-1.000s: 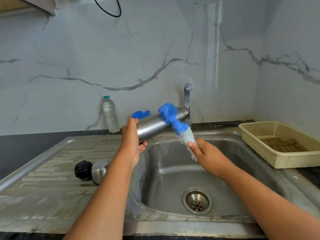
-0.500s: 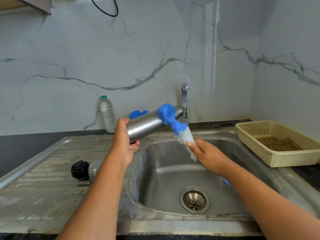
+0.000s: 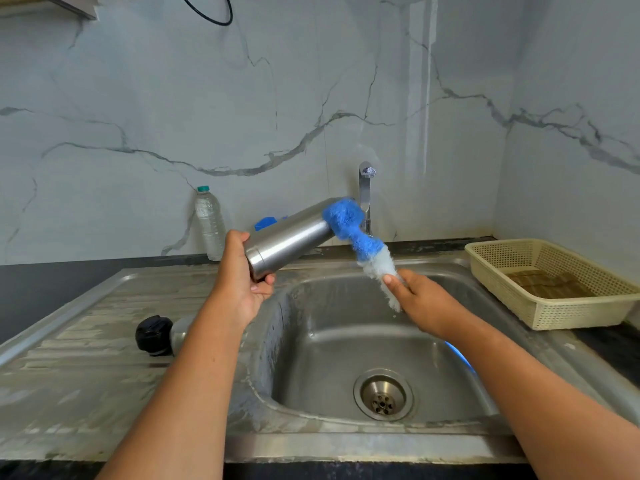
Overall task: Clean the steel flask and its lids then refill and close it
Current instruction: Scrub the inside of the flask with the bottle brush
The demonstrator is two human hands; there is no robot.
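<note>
The steel flask (image 3: 289,237) is held almost level above the sink's left rim, its mouth pointing right toward the tap. My left hand (image 3: 242,275) grips its base end. A bottle brush (image 3: 360,240) with blue bristles at the tip and white ones lower down covers the flask's mouth. My right hand (image 3: 419,299) pinches the brush at its white end, over the basin. On the draining board lie a black lid (image 3: 154,335) and a steel cap (image 3: 180,332), the cap partly hidden behind my left forearm.
The steel sink (image 3: 346,348) has a drain (image 3: 383,398) at its bottom and a tap (image 3: 365,199) at the back. A plastic water bottle (image 3: 210,225) stands against the marble wall. A blue object (image 3: 266,223) lies behind the flask. A cream basket (image 3: 554,282) sits on the right counter.
The flask and brush stay at the same spot over the sink; the brush head remains at the flask's mouth. My hands have shifted only slightly.
</note>
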